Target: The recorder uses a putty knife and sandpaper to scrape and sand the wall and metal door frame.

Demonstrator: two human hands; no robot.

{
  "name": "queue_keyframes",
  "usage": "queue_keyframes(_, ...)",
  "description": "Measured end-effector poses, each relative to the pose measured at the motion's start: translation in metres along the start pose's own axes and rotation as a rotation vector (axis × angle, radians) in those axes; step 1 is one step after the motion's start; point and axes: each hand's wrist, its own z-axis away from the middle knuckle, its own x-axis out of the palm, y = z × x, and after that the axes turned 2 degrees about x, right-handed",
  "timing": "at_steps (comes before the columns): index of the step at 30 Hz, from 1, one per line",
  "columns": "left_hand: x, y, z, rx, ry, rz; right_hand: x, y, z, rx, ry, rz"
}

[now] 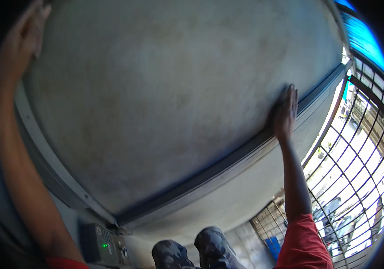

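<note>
A large grey, smudged flat panel [169, 103] fills most of the view. My left hand [23, 38] is at its upper left edge, fingers extended upward, partly lost in the dark rim of the picture. Near the panel's right side, my right hand [286, 112] lies close against the surface with straight fingers, just above a dark strip [201, 177] that runs along the panel's near edge. Neither hand visibly grasps anything. Both forearms reach up from red sleeves.
A dark box with a keypad and green lights [104, 244] sits at the lower left, beside a metal rail [57, 157]. My knees in patterned trousers [214, 246] show below. A metal grille [349, 170] stands at the right, with a bright outdoor area and blue sheeting [366, 42] beyond.
</note>
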Motion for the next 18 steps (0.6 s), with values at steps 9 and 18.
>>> queue_keyframes(9, 0.015, 0.174, 0.014, -0.349, -0.111, 0.18, -0.07, -0.161, 0.001, 0.136, -0.213, -0.919)
queue_keyframes(18, 0.071, 0.285, 0.058, -0.373, -0.109, 0.603, -0.073, -0.288, -0.007, 0.581, -0.475, -1.87)
